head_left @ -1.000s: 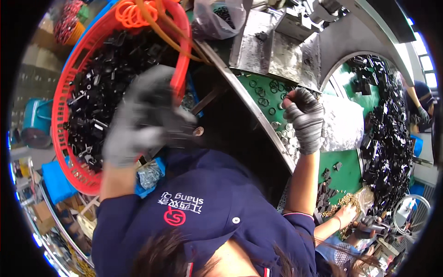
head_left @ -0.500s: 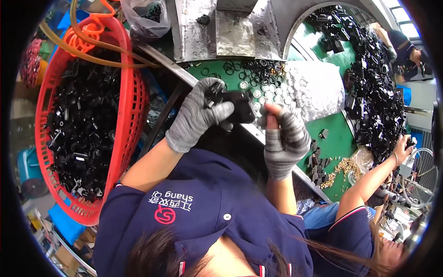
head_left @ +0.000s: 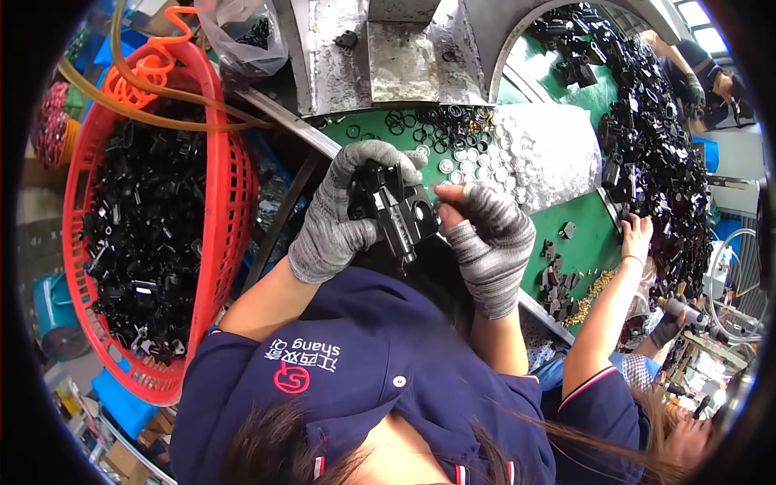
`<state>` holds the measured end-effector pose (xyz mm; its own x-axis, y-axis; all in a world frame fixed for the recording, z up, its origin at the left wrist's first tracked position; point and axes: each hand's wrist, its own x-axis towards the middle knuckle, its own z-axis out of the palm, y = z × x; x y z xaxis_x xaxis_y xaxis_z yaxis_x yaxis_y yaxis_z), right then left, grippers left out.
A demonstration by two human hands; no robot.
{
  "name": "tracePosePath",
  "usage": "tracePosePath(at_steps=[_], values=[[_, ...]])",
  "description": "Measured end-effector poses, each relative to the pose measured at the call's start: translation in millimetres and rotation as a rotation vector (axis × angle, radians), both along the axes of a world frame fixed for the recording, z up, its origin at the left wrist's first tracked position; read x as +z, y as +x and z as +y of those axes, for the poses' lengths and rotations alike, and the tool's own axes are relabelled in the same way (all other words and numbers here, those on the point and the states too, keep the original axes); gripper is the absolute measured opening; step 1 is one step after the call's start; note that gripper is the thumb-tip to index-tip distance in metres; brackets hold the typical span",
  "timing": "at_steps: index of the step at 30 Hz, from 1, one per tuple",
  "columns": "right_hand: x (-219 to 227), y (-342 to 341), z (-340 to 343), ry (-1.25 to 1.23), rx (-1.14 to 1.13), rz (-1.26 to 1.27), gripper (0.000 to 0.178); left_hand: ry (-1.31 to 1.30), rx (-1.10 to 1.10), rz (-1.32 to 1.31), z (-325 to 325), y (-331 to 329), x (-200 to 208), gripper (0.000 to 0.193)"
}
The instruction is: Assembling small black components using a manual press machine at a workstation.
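Observation:
My left hand [head_left: 330, 222], in a grey knit glove, is closed around a black plastic housing [head_left: 396, 220] with a ribbed, tube-like side and a round opening. The housing is held tilted in front of my chest, above the table's near edge. My right hand [head_left: 495, 255], gloved with thumb and fingertip bare, pinches at the right side of the housing, next to the round opening. Whatever sits between those fingertips is too small to name. Just beyond my hands, white ring-shaped pieces [head_left: 465, 167] and black rubber rings [head_left: 440, 129] lie on the green tabletop [head_left: 558, 212].
At left stands a red plastic basket [head_left: 217, 194] full of black parts, with an orange coiled hose [head_left: 149, 77] over it. A clear plastic bag [head_left: 558, 149] of white pieces, small brass pieces [head_left: 594, 295] and a heap of black parts [head_left: 638, 145] are on the right. A co-worker's arm [head_left: 602, 303] reaches in there.
The housing has been turned, so its ribbed side and round opening now show. My right hand has moved left to meet it. The co-worker's hand has shifted left along the heap.

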<state>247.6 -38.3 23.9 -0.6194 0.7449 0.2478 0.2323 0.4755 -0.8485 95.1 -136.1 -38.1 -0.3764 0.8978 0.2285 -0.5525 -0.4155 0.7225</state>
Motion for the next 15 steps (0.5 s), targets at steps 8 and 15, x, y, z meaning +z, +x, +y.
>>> tracePosePath(at_steps=[8,15], values=[[4,-3,6,-0.399,0.115,0.091,0.012,0.073,0.045,0.167,0,-1,2,0.062],[2,-4,12,-0.697,0.234,0.083,0.03,0.1,0.076,0.299,-5,-5,4,0.053]])
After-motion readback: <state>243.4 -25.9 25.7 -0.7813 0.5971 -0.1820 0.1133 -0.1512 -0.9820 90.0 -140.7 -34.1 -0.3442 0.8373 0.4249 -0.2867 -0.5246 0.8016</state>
